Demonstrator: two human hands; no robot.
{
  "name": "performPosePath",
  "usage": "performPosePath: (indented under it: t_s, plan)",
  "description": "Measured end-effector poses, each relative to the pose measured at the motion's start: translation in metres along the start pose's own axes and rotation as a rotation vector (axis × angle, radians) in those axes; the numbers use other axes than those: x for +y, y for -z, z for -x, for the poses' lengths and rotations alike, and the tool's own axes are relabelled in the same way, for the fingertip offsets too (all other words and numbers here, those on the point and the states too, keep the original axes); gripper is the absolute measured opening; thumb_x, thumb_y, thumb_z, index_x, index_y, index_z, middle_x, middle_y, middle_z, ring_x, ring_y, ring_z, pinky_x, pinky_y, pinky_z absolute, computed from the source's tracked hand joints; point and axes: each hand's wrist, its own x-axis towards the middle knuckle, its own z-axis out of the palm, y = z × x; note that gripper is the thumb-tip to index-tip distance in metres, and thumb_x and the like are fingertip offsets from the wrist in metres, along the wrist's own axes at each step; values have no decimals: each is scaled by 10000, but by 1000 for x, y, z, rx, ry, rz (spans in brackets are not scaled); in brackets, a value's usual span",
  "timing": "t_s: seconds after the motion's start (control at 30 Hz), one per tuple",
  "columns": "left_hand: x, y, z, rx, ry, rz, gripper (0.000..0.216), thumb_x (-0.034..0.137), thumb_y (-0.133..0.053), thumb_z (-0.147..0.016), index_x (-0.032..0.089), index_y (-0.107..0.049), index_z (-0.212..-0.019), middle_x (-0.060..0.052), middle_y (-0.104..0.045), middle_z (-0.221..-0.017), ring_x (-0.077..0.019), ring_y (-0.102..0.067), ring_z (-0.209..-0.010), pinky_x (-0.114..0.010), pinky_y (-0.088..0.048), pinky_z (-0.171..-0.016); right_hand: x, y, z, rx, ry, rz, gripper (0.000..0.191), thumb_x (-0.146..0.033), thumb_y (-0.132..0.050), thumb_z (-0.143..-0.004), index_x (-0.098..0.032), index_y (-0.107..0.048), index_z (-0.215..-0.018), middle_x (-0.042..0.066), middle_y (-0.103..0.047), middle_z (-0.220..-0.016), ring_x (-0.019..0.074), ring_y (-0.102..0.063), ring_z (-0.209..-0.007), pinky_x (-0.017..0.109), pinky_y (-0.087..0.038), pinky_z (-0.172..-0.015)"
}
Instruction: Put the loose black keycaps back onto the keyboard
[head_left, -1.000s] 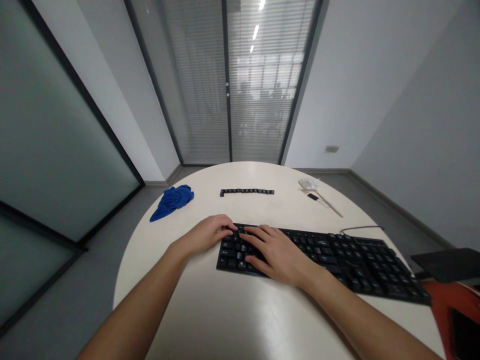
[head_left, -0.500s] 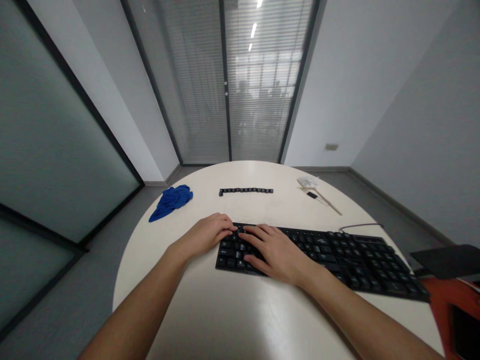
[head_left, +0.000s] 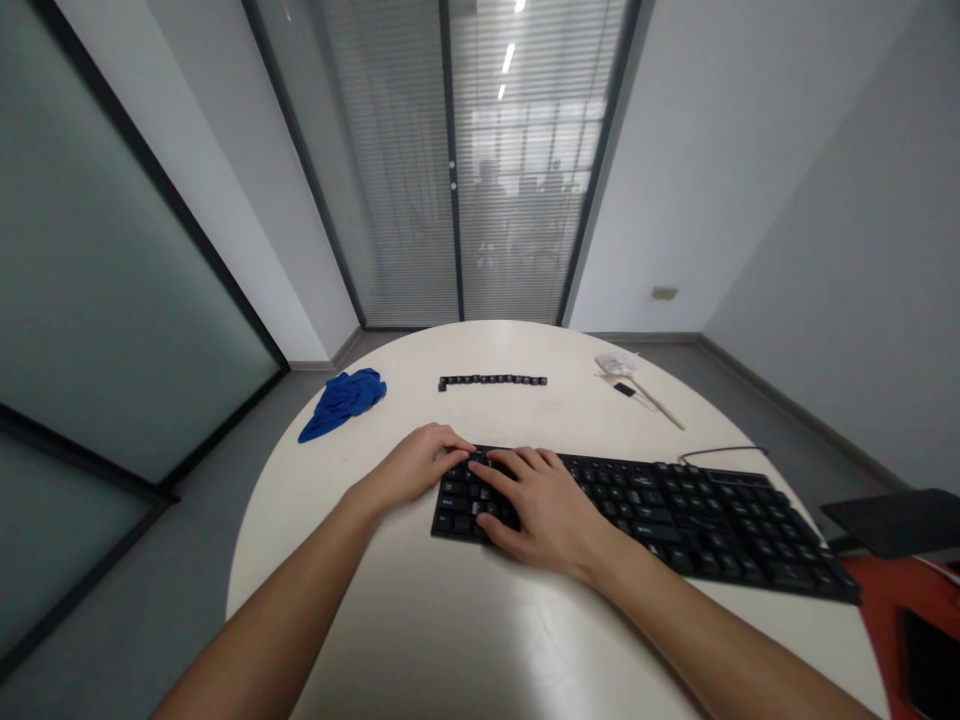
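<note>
A black keyboard [head_left: 675,510] lies across the round white table [head_left: 465,630]. My left hand [head_left: 409,465] rests at the keyboard's far left corner with its fingers curled together on the top-row keys; what they pinch, if anything, is hidden. My right hand [head_left: 544,505] lies flat over the left block of keys, fingers stretched toward the left hand and almost touching it. A row of loose black keycaps [head_left: 492,381] is lined up on the table beyond the keyboard.
A crumpled blue cloth [head_left: 341,398] sits at the table's left edge. At the far right lie a white wad [head_left: 615,363] and a thin stick [head_left: 656,405]. The keyboard cable [head_left: 720,452] loops behind it. A black flat object [head_left: 892,522] juts in at the right.
My right hand has slid slightly left and nearer over the keys. My left hand stays at the keyboard's corner, barely shifted.
</note>
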Motion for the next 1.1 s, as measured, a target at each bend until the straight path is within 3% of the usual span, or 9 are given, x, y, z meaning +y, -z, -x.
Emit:
performPosePath:
  t_s: [0.17,0.33,0.6,1.1]
  plan:
    - [-4,-6,-2,72,24,-21,171,287,-622,-933,228,-778,-973,-44,-758,-979,-242,-631,-1018,-368,-455,-957,-7,-5,-1,9,-32,14,635,-506,-574,-912,-261,-484,-1491,118,-563,-1401,333,-491,-1220,514,-368,-1053]
    - [-17,-13,-4,161,70,-4,197,291,-699,-867,218,-757,-1041,-60,-733,-1110,-260,-612,-1107,-391,-441,-1013,-8,-8,-1,-1,-65,24,648,-530,-587,-896,-268,-500,-1482,121,-544,-1415,343,-472,-1232,520,-363,-1055]
    - [-22,-19,-5,77,273,213,299,309,-683,-850,164,-740,-1106,-103,-753,-1104,-252,-687,-1001,-368,-518,-920,-10,-7,-1,-6,-69,26,643,-517,-577,-907,-278,-483,-1497,125,-540,-1423,347,-467,-1246,520,-367,-1049]
    - [-17,-14,-8,37,250,114,317,233,-702,-824,182,-737,-1135,-94,-737,-1162,-246,-676,-1002,-357,-517,-913,-17,-9,-1,-29,-71,93,613,-507,-530,-937,-243,-495,-1490,146,-523,-1458,361,-469,-1273,525,-381,-1051]
